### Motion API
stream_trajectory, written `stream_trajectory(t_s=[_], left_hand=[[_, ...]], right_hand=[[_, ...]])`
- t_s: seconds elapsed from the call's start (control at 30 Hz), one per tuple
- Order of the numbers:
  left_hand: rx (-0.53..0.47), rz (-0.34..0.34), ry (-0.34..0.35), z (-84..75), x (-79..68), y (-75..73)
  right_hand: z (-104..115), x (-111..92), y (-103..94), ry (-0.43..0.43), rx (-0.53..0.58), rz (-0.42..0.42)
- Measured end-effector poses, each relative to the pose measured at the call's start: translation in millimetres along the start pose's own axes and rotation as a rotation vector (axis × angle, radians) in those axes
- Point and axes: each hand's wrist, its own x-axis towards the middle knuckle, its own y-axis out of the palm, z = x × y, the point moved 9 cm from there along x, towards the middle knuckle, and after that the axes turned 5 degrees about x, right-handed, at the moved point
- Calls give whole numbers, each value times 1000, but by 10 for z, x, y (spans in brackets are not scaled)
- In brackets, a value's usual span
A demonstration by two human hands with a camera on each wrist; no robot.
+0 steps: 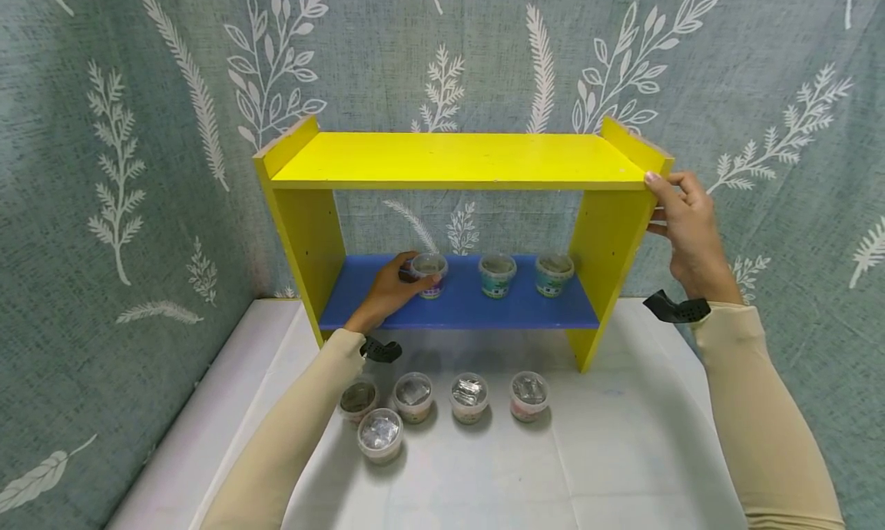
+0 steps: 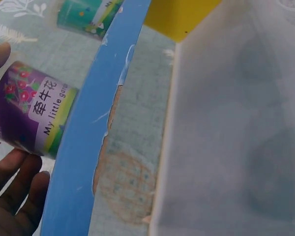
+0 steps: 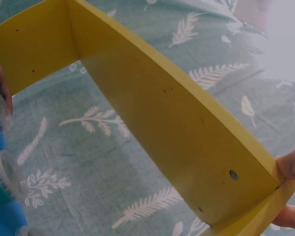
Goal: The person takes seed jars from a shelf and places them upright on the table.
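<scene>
Left hand (image 1: 391, 290) curled around 1 purple-printed plastic cup with a clear rim (image 2: 32, 110), spread only to the cup's width; cup sits at the blue painted shelf board (image 1: 470, 316), base contact hidden by the board's front edge. Left wrist view alone makes the label legible: red flowers, Chinese characters, part of "My little"; head view gives the rim instead. Right of this grip: 2 teal-printed plastic cups (image 1: 497, 276), clear-lidded in the right wrist view, contents unclear. Below and nearer the wearer: 5 clear-topped, pink-tinged cups (image 1: 469, 399); silvery, foil-like material visible in 4, the leftmost darker and unclear. Right hand (image 1: 695, 234) pinches the corner of the yellow painted shelf unit (image 1: 456, 160), thumb and fingers on opposite faces; right wrist view adds a round hole near that grip.
</scene>
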Motion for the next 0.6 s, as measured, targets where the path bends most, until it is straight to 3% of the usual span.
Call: stream_trajectory(t_s=[0.6], left_hand=[[-15,-21,19,30,-9,-27]], right_hand=[[-4,0,4,-6,8,-5]])
